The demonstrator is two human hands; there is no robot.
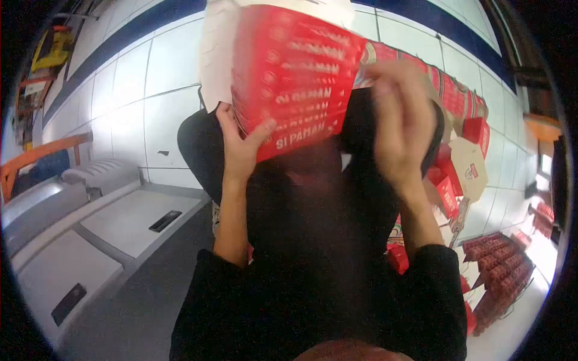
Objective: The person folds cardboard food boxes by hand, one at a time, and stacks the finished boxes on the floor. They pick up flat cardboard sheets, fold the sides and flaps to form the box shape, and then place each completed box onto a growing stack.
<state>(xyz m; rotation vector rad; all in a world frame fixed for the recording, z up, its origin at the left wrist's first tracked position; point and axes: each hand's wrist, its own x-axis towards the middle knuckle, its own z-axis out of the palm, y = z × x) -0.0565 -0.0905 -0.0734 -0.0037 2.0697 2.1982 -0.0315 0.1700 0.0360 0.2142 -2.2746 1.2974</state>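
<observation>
A fanned stack of red printed cardboard sheets (295,78) with white lettering lies above my lap, blurred in its upper part. My left hand (242,141) grips the lower left edge of the stack, thumb on the printed face and fingers at the side. Beside the right edge of the stack, my right hand (402,114) is raised and smeared by motion; whether it touches a sheet cannot be made out. Pale cardboard (217,54) shows behind the stack at the upper left.
Right of my legs lie red boxes (447,195) and a beige piece with a red logo (469,169). A patterned mat (451,96) runs behind them on white floor tiles. Brown-red packets (500,271) sit at the lower right. A grey-white cabinet (132,222) stands left.
</observation>
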